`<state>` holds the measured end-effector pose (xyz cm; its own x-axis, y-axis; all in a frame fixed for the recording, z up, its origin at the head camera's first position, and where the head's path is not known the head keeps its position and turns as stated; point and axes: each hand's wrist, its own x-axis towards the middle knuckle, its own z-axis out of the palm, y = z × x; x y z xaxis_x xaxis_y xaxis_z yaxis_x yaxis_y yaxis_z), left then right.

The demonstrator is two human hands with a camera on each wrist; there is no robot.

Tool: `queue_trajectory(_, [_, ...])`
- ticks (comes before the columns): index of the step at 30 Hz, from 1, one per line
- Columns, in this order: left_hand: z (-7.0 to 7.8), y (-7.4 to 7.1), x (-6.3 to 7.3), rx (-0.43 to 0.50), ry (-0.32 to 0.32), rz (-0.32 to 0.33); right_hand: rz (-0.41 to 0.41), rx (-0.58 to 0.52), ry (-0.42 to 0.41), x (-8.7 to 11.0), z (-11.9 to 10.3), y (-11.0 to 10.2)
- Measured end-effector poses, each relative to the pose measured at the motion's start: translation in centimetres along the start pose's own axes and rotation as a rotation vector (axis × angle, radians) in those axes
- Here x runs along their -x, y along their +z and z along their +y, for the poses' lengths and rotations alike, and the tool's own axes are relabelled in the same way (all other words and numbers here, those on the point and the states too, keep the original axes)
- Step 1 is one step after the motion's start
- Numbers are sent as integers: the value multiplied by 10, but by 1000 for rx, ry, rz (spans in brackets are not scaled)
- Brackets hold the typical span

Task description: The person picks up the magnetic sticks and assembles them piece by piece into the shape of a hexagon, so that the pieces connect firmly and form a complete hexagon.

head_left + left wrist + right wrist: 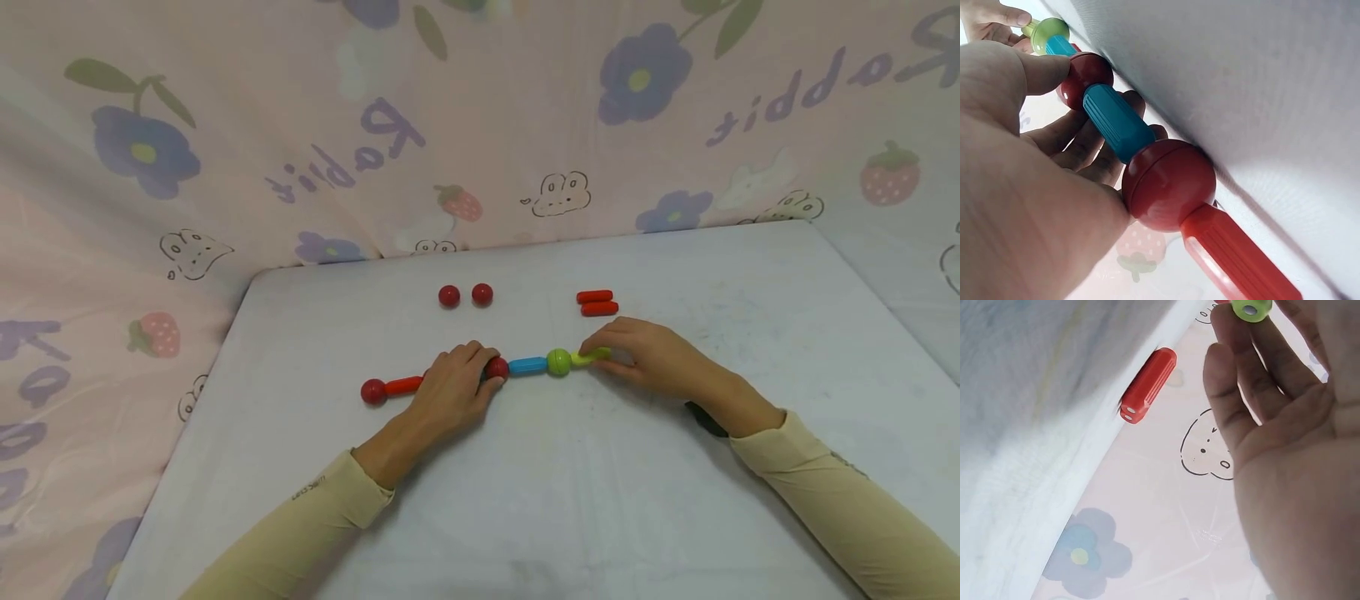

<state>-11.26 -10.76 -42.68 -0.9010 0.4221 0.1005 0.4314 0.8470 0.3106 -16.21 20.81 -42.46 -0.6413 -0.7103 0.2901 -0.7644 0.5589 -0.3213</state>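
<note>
A chain of balls and ribbed rods lies across the white table. Its left end is a red ball (373, 392), joined to a red rod (403, 385). My left hand (452, 387) grips the chain's middle, thumb on a red ball (1088, 78), fingers behind a blue rod (1117, 122); another red ball (1169, 184) sits by the palm. Further right come a second blue rod (528, 366) and a green ball (558, 362). At the right end, my right hand (652, 358) pinches a yellow-green rod (592, 357), which meets the green ball. Its fingers partly cover that rod.
Two loose red balls, one left (449, 296) and one right (482, 293), sit behind the chain. Two red rods (597, 302) lie side by side beyond my right hand. A patterned pink cloth (480, 125) hangs at the table's back.
</note>
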Motion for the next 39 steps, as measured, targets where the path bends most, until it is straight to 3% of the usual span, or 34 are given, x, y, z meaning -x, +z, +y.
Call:
queue_trajectory(15, [1, -2, 2, -4, -6, 2, -15, -1, 25, 1, -2, -1])
queue_trajectory(24, [0, -4, 3, -11, -38, -4, -37, 24, 72, 1, -3, -4])
queue_trajectory(28, [0, -3, 4, -19, -57, -16, -23, 53, 51, 0, -1, -5])
queue_trajectory(34, [0, -2, 3, -17, -57, -17, 24, 137, 33, -15, 9, -14])
queue_trajectory(39, [0, -3, 3, -13, -57, -14, 18, 132, 46, -37, 28, -8])
